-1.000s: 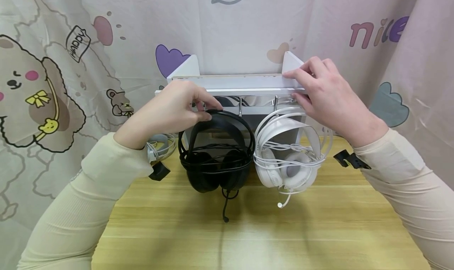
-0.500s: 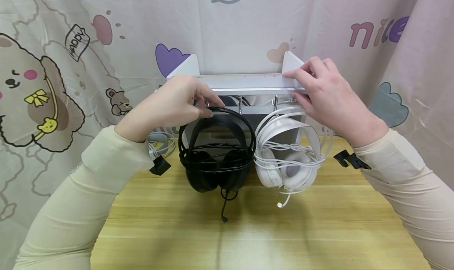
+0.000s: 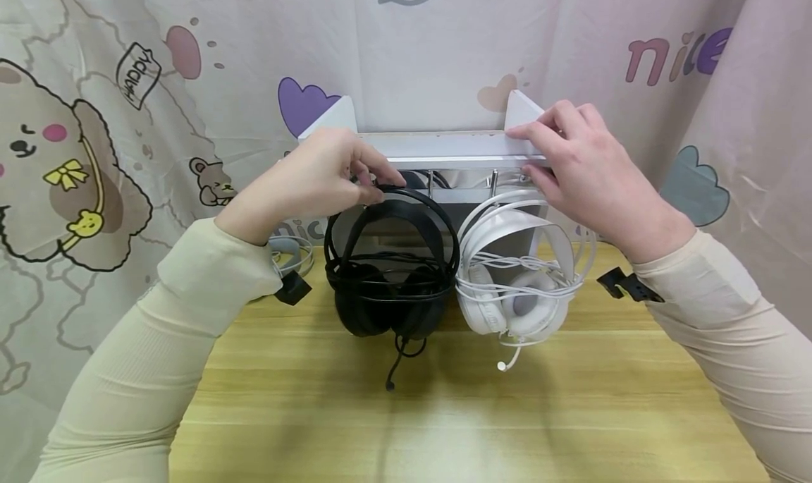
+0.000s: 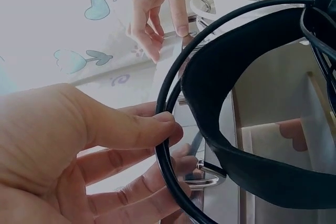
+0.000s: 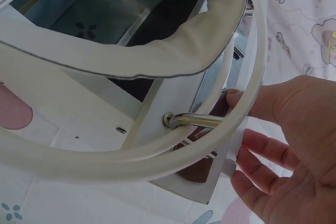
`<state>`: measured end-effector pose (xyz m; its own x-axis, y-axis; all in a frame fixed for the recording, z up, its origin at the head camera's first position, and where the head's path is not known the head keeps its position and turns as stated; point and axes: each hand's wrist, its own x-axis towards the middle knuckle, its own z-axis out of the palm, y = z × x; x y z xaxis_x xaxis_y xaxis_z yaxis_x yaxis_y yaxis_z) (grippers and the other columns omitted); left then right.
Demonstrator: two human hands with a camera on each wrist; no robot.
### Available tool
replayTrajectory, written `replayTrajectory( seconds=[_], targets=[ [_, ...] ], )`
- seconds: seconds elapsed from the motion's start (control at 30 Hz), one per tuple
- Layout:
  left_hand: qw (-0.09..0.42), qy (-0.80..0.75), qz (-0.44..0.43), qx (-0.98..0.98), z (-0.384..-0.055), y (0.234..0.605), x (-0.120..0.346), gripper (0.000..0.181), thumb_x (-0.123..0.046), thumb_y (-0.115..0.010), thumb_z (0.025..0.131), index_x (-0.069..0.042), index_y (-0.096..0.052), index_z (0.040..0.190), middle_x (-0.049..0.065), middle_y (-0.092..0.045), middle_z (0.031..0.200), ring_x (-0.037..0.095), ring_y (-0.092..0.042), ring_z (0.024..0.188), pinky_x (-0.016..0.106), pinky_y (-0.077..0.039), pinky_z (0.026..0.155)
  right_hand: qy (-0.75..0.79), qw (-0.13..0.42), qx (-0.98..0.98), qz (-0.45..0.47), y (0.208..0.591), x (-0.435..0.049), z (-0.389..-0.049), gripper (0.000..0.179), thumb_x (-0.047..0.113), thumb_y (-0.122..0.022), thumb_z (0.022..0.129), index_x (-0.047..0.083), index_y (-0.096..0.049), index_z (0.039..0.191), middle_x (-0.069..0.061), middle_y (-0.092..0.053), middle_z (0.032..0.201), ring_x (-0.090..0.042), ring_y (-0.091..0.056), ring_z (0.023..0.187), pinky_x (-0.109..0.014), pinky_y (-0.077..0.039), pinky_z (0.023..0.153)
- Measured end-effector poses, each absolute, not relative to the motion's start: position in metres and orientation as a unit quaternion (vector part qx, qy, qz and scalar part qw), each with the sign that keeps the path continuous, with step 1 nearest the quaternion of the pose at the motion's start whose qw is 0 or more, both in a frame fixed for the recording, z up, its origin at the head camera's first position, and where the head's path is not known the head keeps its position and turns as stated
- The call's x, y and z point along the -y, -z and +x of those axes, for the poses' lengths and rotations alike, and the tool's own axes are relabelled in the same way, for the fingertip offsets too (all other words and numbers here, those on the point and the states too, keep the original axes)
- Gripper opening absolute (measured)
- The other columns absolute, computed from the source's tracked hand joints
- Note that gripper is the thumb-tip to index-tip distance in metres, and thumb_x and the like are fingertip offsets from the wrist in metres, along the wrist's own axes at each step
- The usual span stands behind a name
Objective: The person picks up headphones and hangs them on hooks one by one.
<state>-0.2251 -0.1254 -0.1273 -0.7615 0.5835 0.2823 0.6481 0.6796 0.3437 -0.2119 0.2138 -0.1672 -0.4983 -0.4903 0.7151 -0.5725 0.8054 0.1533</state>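
My left hand (image 3: 323, 173) pinches the top of a black headset (image 3: 419, 314) by its thin outer headband tubes, thumb against fingers. In the left wrist view, a metal hook (image 4: 210, 179) of the rack sits beside those fingers, close to the headband (image 4: 210, 93); the head view cannot show whether the band rests on it. My right hand (image 3: 590, 162) holds the front edge of a white rack (image 3: 444, 144) near its right end, thumb below and fingers on top. Under that hand a white headset (image 3: 536, 321) hangs over a hook (image 5: 197, 121), its cable wrapped around it.
Grey headphones with a pale cable (image 3: 288, 254) lie at the left behind my wrist. More headphones (image 3: 415, 180), partly hidden, show behind the rack's front bar. A wooden table (image 3: 444, 419) spreads below, and a printed curtain (image 3: 438, 60) stands behind.
My left hand has risen slightly and shifted right, and the black headset has moved up a little with it, its microphone swinging left. The right hand and the white headset have stayed put.
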Motion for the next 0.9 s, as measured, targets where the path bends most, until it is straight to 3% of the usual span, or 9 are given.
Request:
replayTrajectory(
  seconds=[0.23,0.47,0.63,0.9],
  targets=[
    [0.096,0.19,-0.336,0.918,-0.228,0.131,0.124,0.03,0.003,-0.073,0.093,-0.016,-0.086,0.112,0.004,-0.074,0.087,0.019,-0.061,0.078,0.027,-0.044,0.065,-0.054,0.391,0.865,0.311,0.167,-0.214,-0.212,0.04,0.002,-0.074,0.098,0.005,-0.069,0.138,-0.024,-0.059,0.118,-0.043,-0.048,0.1,-0.053,-0.043,0.083],
    [0.125,0.156,-0.329,0.923,-0.223,0.139,0.125,0.028,0.005,-0.075,0.091,-0.017,-0.087,0.104,0.005,-0.081,0.105,0.021,-0.067,0.089,0.035,-0.051,0.079,-0.056,0.395,0.863,0.311,0.166,-0.214,-0.213,0.038,0.003,-0.074,0.099,0.005,-0.069,0.137,-0.024,-0.059,0.117,-0.044,-0.048,0.099,-0.054,-0.044,0.083],
    [0.129,0.158,-0.335,0.92,-0.22,0.144,0.125,0.023,0.003,-0.076,0.092,-0.015,-0.086,0.103,0.006,-0.081,0.114,0.02,-0.07,0.087,0.036,-0.054,0.078,-0.057,0.395,0.863,0.311,0.167,-0.214,-0.213,0.039,0.002,-0.074,0.099,0.005,-0.069,0.137,-0.024,-0.059,0.118,-0.044,-0.047,0.099,-0.054,-0.043,0.084],
    [0.139,0.166,-0.339,0.915,-0.218,0.147,0.127,0.019,0.0,-0.077,0.093,-0.015,-0.085,0.102,0.006,-0.08,0.109,0.02,-0.073,0.086,0.035,-0.054,0.074,-0.055,0.395,0.864,0.307,0.168,-0.215,-0.212,0.04,0.003,-0.074,0.099,0.006,-0.069,0.138,-0.024,-0.059,0.118,-0.044,-0.047,0.099,-0.053,-0.042,0.083]
  ],
)
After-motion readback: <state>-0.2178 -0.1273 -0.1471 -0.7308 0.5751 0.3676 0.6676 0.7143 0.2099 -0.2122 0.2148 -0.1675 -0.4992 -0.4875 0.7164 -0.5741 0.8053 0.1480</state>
